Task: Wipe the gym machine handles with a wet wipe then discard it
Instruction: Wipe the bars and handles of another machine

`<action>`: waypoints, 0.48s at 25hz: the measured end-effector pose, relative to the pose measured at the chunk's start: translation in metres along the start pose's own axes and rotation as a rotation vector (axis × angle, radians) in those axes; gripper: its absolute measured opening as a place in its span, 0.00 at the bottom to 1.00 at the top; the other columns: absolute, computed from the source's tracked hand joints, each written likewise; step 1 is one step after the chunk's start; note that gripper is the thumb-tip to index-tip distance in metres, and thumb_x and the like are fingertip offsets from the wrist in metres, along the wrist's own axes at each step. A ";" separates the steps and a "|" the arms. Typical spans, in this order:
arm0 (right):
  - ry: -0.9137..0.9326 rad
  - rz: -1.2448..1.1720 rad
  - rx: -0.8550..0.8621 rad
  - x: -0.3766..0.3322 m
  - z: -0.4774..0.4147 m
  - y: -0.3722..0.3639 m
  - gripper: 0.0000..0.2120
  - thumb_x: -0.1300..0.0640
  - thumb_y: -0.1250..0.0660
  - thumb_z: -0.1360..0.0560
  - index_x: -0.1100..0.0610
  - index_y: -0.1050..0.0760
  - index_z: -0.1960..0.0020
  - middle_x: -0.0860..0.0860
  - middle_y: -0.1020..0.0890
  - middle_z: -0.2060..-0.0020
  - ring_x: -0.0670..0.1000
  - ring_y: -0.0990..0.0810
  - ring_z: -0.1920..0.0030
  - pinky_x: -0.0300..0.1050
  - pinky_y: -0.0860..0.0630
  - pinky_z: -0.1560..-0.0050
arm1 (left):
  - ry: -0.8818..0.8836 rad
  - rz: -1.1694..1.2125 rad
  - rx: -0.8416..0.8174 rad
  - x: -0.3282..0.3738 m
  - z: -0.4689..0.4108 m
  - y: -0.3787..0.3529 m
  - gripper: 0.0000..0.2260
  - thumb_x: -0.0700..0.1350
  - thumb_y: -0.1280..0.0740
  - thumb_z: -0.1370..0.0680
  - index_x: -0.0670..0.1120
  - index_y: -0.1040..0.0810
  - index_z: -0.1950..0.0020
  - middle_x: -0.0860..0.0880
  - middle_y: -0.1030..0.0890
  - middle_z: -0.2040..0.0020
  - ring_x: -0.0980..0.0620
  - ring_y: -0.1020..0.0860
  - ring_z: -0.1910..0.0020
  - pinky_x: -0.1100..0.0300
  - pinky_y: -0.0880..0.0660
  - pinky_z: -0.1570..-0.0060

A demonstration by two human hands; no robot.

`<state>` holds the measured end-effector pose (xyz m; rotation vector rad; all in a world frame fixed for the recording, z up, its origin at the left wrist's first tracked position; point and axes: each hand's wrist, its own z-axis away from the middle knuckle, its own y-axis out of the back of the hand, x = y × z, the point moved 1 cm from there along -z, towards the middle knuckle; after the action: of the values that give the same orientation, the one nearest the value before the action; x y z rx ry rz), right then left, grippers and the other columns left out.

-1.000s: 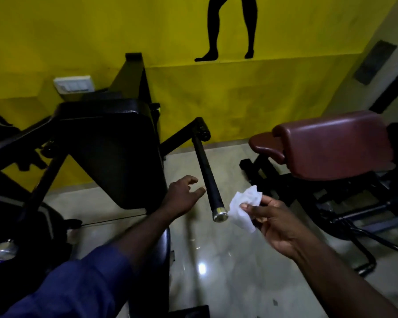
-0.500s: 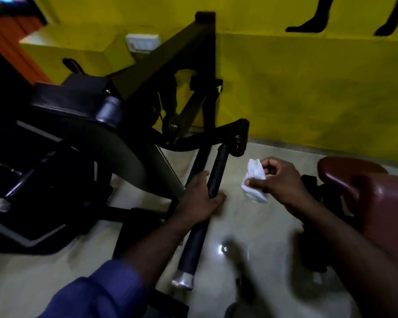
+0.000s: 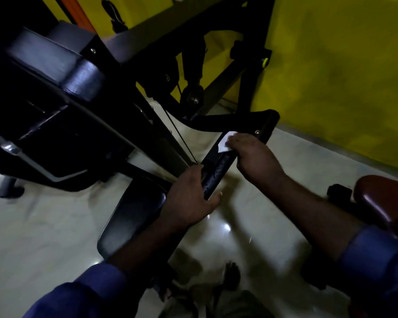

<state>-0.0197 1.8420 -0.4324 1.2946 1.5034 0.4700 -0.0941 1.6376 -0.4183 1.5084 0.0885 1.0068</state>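
A black padded machine handle [image 3: 218, 171] runs diagonally through the middle of the view, up to a joint at the upper right. My left hand [image 3: 189, 200] grips its lower part, fingers curled round the bar. Higher up, my right hand [image 3: 253, 157] wraps the white wet wipe [image 3: 224, 143] around the handle just below the joint; only a corner of the wipe shows past my fingers. The handle's lower end is hidden behind my left hand.
The black machine frame and its dark back pad [image 3: 55, 72] fill the left. A black seat pad [image 3: 133, 216] lies under my left forearm. A maroon padded seat [image 3: 386, 198] stands at the right. Yellow wall [image 3: 342, 65] behind, glossy tile floor [image 3: 44, 237] below.
My right hand has moved from beside the handle onto it, pressing the wipe around the bar near the joint. My left hand keeps its grip lower down. The view has tilted and moved closer.
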 end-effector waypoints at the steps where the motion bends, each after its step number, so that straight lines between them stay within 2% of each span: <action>1: -0.031 0.015 0.016 -0.003 0.002 0.000 0.19 0.72 0.39 0.36 0.64 0.16 0.50 0.62 0.15 0.51 0.60 0.19 0.46 0.53 0.23 0.41 | 0.025 -0.007 0.005 0.000 0.000 0.000 0.34 0.63 0.26 0.28 0.51 0.32 0.28 0.51 0.25 0.36 0.52 0.24 0.39 0.55 0.25 0.40; 2: -0.076 -0.012 0.036 -0.005 0.006 -0.002 0.20 0.70 0.42 0.33 0.64 0.16 0.48 0.61 0.15 0.50 0.62 0.17 0.46 0.54 0.22 0.41 | 0.045 -0.025 0.012 0.000 0.001 0.000 0.35 0.64 0.27 0.29 0.52 0.32 0.27 0.51 0.25 0.36 0.52 0.24 0.39 0.56 0.26 0.41; 4: -0.139 -0.120 0.022 -0.019 0.027 -0.012 0.26 0.65 0.47 0.32 0.63 0.16 0.42 0.60 0.15 0.43 0.61 0.17 0.41 0.48 0.26 0.33 | 0.068 -0.071 0.028 0.002 0.002 -0.001 0.32 0.64 0.28 0.29 0.53 0.31 0.29 0.53 0.24 0.39 0.54 0.24 0.42 0.59 0.28 0.46; 5: -0.132 -0.162 -0.009 -0.031 0.043 -0.017 0.29 0.66 0.48 0.33 0.63 0.17 0.38 0.60 0.16 0.40 0.59 0.19 0.38 0.44 0.29 0.29 | 0.074 -0.081 0.041 0.003 0.003 0.000 0.29 0.63 0.28 0.29 0.53 0.29 0.33 0.54 0.24 0.42 0.54 0.23 0.44 0.60 0.29 0.48; 7: -0.038 -0.165 -0.074 -0.047 0.073 -0.023 0.32 0.69 0.48 0.33 0.63 0.20 0.34 0.59 0.19 0.35 0.55 0.23 0.33 0.46 0.30 0.27 | 0.060 -0.097 0.068 0.001 0.002 -0.001 0.24 0.62 0.30 0.30 0.52 0.26 0.39 0.54 0.22 0.47 0.52 0.21 0.46 0.59 0.27 0.51; 9: 0.071 -0.091 -0.120 -0.033 0.068 -0.016 0.32 0.70 0.48 0.33 0.63 0.21 0.33 0.59 0.20 0.33 0.56 0.24 0.31 0.48 0.30 0.28 | 0.045 -0.149 0.056 0.000 0.001 -0.002 0.27 0.64 0.31 0.31 0.51 0.25 0.37 0.52 0.21 0.44 0.50 0.21 0.44 0.57 0.24 0.48; 12: 0.029 0.100 -0.064 -0.002 0.015 0.000 0.28 0.67 0.46 0.32 0.65 0.19 0.37 0.62 0.18 0.38 0.61 0.19 0.36 0.49 0.29 0.33 | 0.062 -0.239 0.015 0.000 0.001 -0.005 0.35 0.69 0.30 0.31 0.52 0.29 0.30 0.52 0.23 0.37 0.50 0.23 0.39 0.56 0.26 0.43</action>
<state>-0.0071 1.8353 -0.4372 1.3216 1.4412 0.5991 -0.0908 1.6383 -0.4224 1.4412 0.3140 0.8617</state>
